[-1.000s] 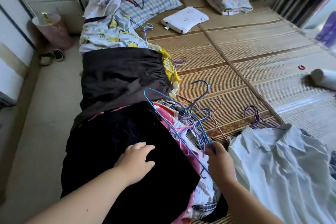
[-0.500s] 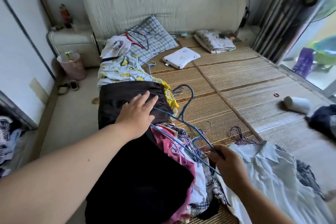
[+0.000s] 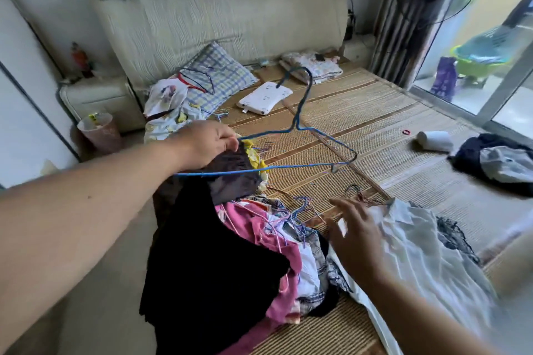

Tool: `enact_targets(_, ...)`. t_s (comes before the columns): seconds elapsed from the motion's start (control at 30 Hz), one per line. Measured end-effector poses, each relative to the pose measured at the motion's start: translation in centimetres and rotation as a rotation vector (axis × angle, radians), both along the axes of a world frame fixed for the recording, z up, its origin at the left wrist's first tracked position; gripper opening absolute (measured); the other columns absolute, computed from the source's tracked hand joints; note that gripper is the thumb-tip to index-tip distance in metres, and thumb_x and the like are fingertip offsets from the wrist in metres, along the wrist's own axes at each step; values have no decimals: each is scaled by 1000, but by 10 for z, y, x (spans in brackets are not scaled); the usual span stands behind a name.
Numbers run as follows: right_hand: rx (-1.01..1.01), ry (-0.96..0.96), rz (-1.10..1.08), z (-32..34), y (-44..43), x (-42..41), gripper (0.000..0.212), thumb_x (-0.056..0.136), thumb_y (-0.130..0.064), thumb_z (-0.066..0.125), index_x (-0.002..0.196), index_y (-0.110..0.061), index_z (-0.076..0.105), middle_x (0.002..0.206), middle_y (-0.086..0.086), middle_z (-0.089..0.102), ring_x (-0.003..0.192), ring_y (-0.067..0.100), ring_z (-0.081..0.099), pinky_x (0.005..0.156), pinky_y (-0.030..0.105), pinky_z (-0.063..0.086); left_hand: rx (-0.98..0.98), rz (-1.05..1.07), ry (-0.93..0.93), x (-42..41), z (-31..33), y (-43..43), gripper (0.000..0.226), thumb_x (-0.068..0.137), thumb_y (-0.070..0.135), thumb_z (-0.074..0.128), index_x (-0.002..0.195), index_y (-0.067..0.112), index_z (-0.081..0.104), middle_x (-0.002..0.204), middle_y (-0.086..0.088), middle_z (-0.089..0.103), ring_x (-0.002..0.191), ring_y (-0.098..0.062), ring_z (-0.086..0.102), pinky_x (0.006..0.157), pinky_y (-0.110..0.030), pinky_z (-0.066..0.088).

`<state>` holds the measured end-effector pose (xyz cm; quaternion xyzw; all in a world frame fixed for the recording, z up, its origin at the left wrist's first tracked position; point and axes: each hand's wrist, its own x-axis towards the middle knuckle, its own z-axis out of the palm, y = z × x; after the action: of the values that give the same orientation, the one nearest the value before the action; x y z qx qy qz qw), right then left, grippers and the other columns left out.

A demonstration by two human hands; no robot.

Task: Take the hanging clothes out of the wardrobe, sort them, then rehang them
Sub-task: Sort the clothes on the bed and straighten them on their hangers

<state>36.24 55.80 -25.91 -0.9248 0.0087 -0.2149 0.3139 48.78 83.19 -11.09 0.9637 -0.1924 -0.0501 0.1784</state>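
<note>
Your left hand (image 3: 206, 143) is curled tight out over the left edge of the bed (image 3: 375, 124). It pinches one shoulder of the blue hanger (image 3: 297, 125), and it seems to have the top of the dark brown garment (image 3: 230, 179) bunched in the same grip. I can't tell whether the fabric is actually on the wire. The hanger stands up off the bed with its hook pointing toward the headboard and its lower bar crossing the garment.

Your right hand (image 3: 354, 228) is motion-blurred. Its fingers are spread and it holds nothing, hovering at the collar of the white shirt (image 3: 418, 253) near the bed's near edge.

The rest of the clothes are a heap (image 3: 207, 253) on the near left corner, black and pink on top. Loose wire hangers (image 3: 300, 207) are tangled beside them.

Here is what I'd watch for:
- You are holding the hanger by one shoulder only, so it can swing or twist. The free end or the hook could catch the tangle or the mat's weave.
- If the brown garment is only pinched and not threaded on, lifting will likely let it slip off.
- The heap already hangs over the left edge. Tugging a piece out from under it could pull the pile onto the floor.
- Hooks buried in the heap may drag neighbouring garments along.
</note>
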Motion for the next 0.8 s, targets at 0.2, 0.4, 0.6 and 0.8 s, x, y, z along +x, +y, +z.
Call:
enact_targets(0.2,101,514,508,43,51,10,67,78,-36,73,138,-38,42,129,-11,58,119,7,53,96,16,38,-15,-1,-184,-11,109,-15,14,94,31,55,84,29,66,65,3,58,63,-12,49,60,-21,35)
enact_targets(0.4,124,466,529,80,94,37,49,97,-35,45,145,-34,32,143,-5,46,132,13,41,92,12,28,-43,4,-340,-27,193,-15,19,95,33,52,81,30,64,89,-5,68,88,-23,60,74,-28,41)
enact_targets(0.6,49,403,415,121,102,74,85,92,-18,49,146,-42,-13,94,15,65,80,31,62,72,36,51,-2,2,-458,-50,251,-13,21,97,32,49,86,27,66,80,8,64,80,-15,55,65,-19,36)
enact_targets(0.8,-168,406,376,138,97,98,58,86,-11,46,131,-46,43,104,3,67,91,24,66,73,33,54,-99,15,-531,-64,290,4,26,96,35,49,75,31,63,49,6,45,52,-16,38,55,-27,31)
